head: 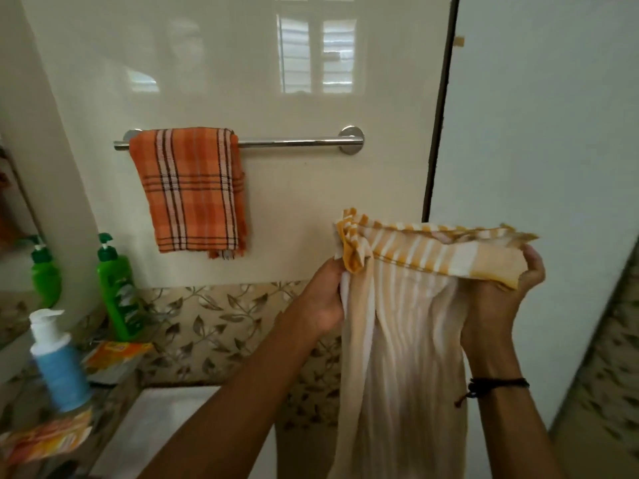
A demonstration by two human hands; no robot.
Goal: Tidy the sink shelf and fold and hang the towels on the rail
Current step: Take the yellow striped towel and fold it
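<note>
Head view: nearest the camera, a yellow-and-white striped towel [408, 316] is held up between two raised forearms, its upper edge folded over and its length hanging down out of the bottom of the frame. The left hand [323, 299] is closed around the bunched left corner of the towel, and the right hand [508, 288], with a dark cord worn at the wrist, is curled under the folded right end, which is gripped between fingers and thumb. To the lower left, a shelf [103, 402] is seen carrying a blue pump bottle with a white top [58, 368], orange packets [117, 354] and, further back against the wall, a green pump bottle [117, 292]; a mirror beside it shows the green bottle's reflection. Below, part of a white basin [166, 430] is visible. Further back, on the glossy cream wall, a steel rail [294, 143] is mounted, and an orange checked towel [193, 191] is draped over its left portion, well apart from the striped towel.
</note>
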